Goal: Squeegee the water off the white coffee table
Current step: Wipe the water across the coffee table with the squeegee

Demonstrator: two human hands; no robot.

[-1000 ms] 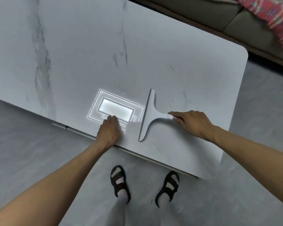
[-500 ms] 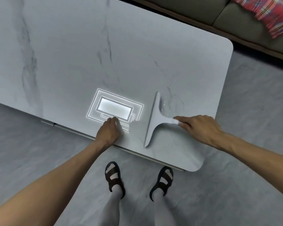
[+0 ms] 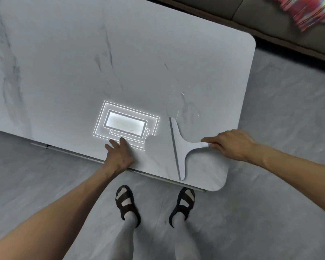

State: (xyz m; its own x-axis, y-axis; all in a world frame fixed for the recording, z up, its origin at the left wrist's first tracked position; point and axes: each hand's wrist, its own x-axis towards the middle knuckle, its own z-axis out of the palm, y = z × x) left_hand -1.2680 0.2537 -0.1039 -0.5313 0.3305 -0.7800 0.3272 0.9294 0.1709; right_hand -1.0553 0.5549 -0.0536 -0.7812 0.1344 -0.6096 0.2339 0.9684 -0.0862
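The white marble-look coffee table (image 3: 120,53) fills the upper left of the head view. A white T-shaped squeegee (image 3: 180,145) lies blade-down near the table's front right corner, its blade running from far to near. My right hand (image 3: 231,145) is shut on its short handle. Small water droplets (image 3: 184,107) glisten just beyond and to the right of the blade. My left hand (image 3: 118,154) rests flat on the table's front edge, fingers spread, holding nothing.
A bright reflection of a rectangular ceiling light (image 3: 126,124) sits on the tabletop by my left hand. A dark sofa (image 3: 270,17) with a red plaid cloth (image 3: 306,10) stands beyond the table. My sandalled feet (image 3: 128,203) stand on grey floor at the front edge.
The squeegee and my right hand have slid right and toward the front corner, and the blade now reaches the front edge. Droplets now show beyond it. My left fingers have spread.
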